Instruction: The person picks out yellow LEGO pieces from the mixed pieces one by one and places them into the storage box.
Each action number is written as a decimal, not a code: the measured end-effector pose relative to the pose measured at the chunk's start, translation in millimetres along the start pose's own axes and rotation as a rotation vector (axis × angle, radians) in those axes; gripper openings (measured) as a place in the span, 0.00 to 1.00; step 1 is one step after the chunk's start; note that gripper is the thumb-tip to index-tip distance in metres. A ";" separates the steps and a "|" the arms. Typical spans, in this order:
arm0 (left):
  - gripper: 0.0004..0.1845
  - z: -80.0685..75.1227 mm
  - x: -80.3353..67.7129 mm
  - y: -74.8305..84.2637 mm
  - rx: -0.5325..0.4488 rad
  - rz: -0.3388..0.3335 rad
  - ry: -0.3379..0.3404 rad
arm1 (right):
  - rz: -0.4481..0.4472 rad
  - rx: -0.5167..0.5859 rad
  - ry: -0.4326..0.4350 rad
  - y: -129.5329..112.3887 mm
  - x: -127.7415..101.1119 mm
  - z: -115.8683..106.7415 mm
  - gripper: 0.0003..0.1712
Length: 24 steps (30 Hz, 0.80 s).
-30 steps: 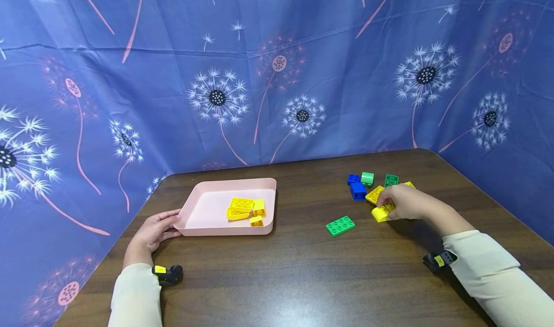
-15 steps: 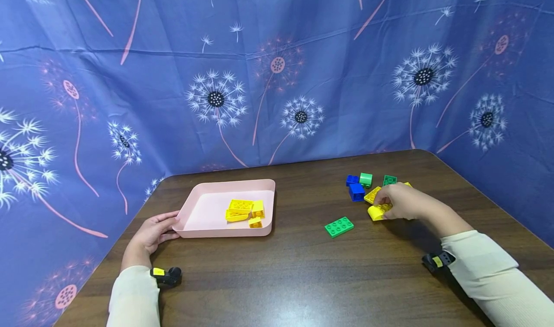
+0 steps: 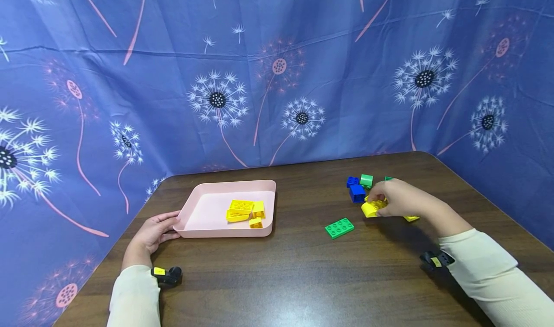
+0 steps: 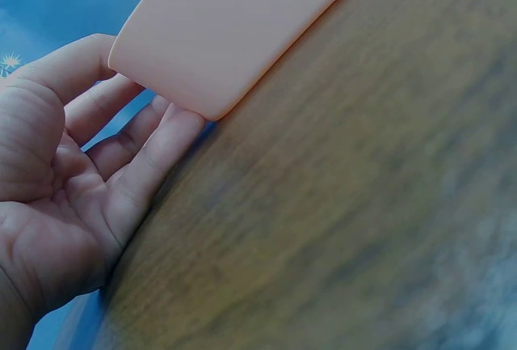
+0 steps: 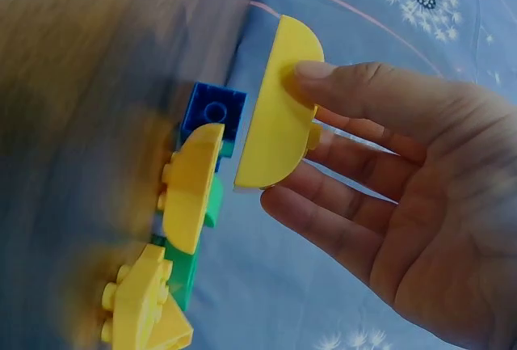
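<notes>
My right grip (image 3: pixel 402 199), pinching a yellow block (image 5: pixel 275 124), has just shifted past other blocks (image 5: pixel 190 196) below: free, I'd judge.

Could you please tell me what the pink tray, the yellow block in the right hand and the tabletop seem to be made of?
Pink tray: probably plastic, matte; its thin walls look smooth and evenly coloured.
Yellow block, in the right hand: likely moulded plastic, satin; smooth faces and a stud show.
Tabletop: wood or wood-look laminate, slightly shiny; it shows grain and a soft glare.
</notes>
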<state>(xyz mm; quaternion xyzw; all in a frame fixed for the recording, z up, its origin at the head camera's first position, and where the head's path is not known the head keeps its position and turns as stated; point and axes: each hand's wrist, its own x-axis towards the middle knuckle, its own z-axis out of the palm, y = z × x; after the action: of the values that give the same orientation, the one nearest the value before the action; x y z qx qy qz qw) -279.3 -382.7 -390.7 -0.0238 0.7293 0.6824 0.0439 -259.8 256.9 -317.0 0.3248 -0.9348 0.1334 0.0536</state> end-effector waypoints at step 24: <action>0.10 0.4 0.4 -0.1 0.001 0.010 0.000 | -0.169 0.034 -0.029 -46.5 46.0 6.7 0.15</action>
<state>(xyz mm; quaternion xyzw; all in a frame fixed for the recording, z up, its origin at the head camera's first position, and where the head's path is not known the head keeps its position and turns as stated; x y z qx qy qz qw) -279.6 -382.3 -390.8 -0.0202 0.7297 0.6823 0.0405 -267.0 192.6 -304.9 0.4054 -0.9023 0.1397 0.0454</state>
